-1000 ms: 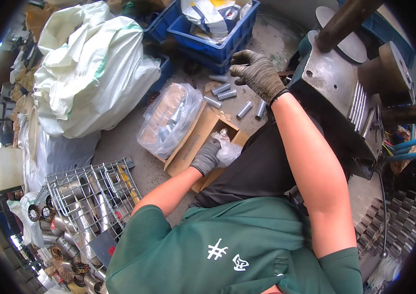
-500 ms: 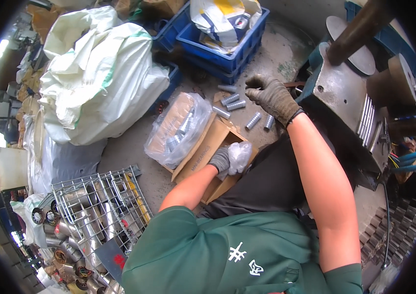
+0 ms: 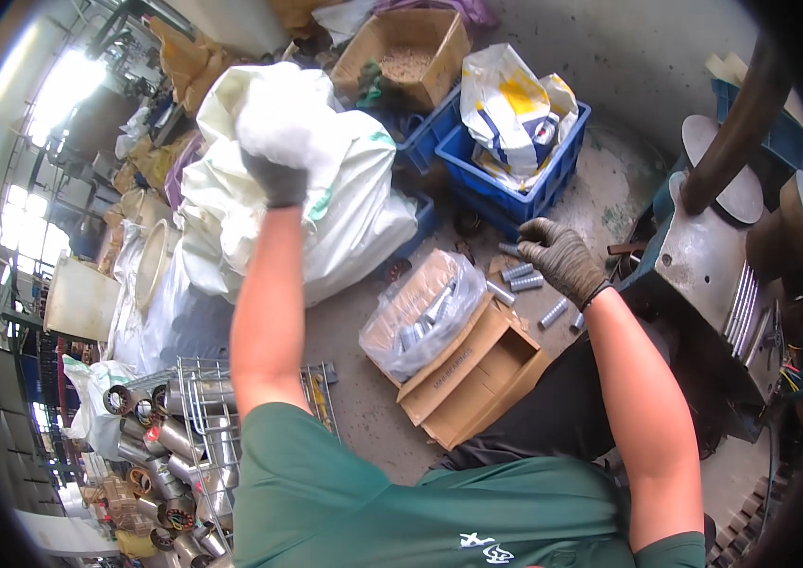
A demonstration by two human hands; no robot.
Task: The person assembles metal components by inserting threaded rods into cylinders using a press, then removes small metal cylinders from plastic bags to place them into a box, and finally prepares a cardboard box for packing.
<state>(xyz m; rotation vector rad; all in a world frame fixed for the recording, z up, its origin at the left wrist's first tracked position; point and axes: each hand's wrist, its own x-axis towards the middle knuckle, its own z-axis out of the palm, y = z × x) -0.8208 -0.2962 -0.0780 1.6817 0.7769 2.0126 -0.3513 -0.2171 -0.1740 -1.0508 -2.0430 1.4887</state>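
Note:
My left hand, in a dark glove, grips a bunched clear plastic bag over the large white woven sack. Motion blurs the bag. At the right, my gloved right hand hovers by several ridged metal cylinders lying on the floor. Its fingers are curled together, and anything inside them is hidden. Below and left of it sits an opened cardboard box with its flap up. Beside that, a plastic-lined carton has more metal cylinders inside.
Blue crates stand behind, the front one holding a white and yellow bag. A wooden box is further back. A wire basket and metal parts lie at the left. A heavy machine stands close on my right.
My left hand has lifted the plastic bag out of the cardboard box and carried it up and left to the white sack. The view has shifted left; my right hand remains near the cylinders.

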